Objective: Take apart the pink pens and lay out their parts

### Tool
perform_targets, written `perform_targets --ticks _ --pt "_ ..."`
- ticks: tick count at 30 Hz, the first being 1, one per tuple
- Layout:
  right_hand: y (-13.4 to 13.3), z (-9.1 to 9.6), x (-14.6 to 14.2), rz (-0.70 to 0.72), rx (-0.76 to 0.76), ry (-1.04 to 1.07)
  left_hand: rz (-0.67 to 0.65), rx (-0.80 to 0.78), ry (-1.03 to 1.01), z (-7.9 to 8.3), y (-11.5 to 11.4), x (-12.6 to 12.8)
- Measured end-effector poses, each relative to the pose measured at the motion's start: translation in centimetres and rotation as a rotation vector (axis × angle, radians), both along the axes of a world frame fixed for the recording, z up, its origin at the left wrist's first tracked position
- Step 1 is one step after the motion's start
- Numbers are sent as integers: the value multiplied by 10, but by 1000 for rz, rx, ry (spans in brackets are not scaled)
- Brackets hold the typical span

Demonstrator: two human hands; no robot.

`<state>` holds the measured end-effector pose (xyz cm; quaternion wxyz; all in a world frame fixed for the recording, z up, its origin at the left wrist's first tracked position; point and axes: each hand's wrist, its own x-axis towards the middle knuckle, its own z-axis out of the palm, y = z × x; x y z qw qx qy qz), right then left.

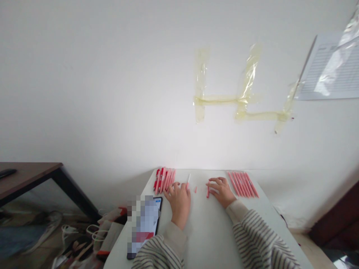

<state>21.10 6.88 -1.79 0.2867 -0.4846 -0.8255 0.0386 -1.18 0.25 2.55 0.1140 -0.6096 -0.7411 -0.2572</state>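
Observation:
I look down at a small white table (207, 231) set against a white wall. My left hand (178, 200) rests on it with fingers curled and pinches a thin pale pink pen part (188, 181) that points away from me. My right hand (221, 189) lies beside it, fingers bent over a short red-pink pen piece (208, 192). A tiny pink bit (195, 189) lies between the hands. A bunch of red and pink pens (164, 179) sits just left of my left hand. A row of pink pen barrels (242, 184) lies right of my right hand.
A phone (146, 224) lies at the table's left edge. A dark wooden table (28, 177) stands to the left, with bags and clutter (92, 239) on the floor between. Yellowed tape strips (241, 101) and a printed sheet (331, 67) hang on the wall.

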Motion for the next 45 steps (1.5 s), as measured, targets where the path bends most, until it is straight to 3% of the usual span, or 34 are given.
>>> perform_targets --ticks 11,30,45 --pt "3 -1 3 -18 -63 20 61 -11 24 -5 3 0" --pt "3 1 6 -66 -8 -23 71 26 58 -2 4 0" --pt "1 9 8 -69 -145 -72 52 56 16 0 3 -1"
